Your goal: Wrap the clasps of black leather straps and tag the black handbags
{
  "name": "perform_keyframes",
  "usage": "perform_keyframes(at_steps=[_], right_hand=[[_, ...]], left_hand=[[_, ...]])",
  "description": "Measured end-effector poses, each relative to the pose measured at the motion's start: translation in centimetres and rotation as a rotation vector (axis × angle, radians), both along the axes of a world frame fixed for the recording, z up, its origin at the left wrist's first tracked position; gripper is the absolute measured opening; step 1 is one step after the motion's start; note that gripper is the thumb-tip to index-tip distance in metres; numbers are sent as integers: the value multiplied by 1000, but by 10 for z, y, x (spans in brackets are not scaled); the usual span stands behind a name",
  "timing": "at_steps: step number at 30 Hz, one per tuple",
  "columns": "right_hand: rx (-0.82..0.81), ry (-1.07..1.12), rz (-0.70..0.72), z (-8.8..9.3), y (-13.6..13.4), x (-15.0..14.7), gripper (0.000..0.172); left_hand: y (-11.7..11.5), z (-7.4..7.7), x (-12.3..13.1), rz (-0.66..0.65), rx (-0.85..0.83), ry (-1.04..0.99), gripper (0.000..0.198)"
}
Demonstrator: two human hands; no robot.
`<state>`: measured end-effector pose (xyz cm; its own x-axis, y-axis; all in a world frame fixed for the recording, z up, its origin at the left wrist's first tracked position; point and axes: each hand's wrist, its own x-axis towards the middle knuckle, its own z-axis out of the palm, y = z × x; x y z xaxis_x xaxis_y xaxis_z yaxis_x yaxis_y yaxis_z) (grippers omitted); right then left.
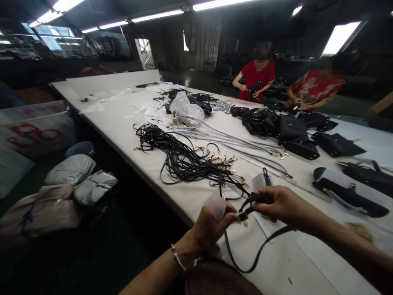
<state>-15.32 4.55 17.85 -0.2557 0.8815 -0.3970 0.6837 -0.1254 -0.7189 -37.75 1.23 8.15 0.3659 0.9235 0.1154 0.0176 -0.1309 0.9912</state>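
Observation:
My left hand (210,227) pinches a piece of clear plastic film (215,206) around the buckled end of a black leather strap (256,198), with a metal bangle (178,257) on its wrist. My right hand (284,205) grips the same strap a little further along. Its free length hangs in a loop (254,262) onto the white table (307,262). A small white card (260,181) lies just beyond my right hand. A tangled pile of black cords with gold clasps (184,159) lies further up the table.
Grey straps (233,143), a white plastic bag (184,105) and black handbags (291,131) cover the table beyond. Two co-workers in red tops (254,78) stand across it. Stuffed sacks (70,170) sit on the floor left of the table edge.

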Motion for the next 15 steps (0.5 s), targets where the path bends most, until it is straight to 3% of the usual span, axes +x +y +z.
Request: perform_keyframes(at_steps=[4, 6, 9, 11, 13, 15], right_hand=[[78, -26, 49, -1, -7, -6, 25], [195, -44, 121, 2, -9, -8, 24], [376, -131, 234, -1, -12, -12, 17], [385, -159, 229, -9, -15, -18, 14], [277, -68, 149, -22, -17, -25, 17], [48, 142, 68, -37, -15, -31, 25]], left_hand=[[-4, -3, 10, -210, -473, -244, 45], [-5, -2, 13, -256, -593, -355, 52], [-6, 3, 18, -166, -543, -368, 54], [-6, 3, 22, -72, -446, -293, 52], [-4, -2, 26, 24, -299, -184, 51], [0, -12, 30, 131, -110, -67, 50]])
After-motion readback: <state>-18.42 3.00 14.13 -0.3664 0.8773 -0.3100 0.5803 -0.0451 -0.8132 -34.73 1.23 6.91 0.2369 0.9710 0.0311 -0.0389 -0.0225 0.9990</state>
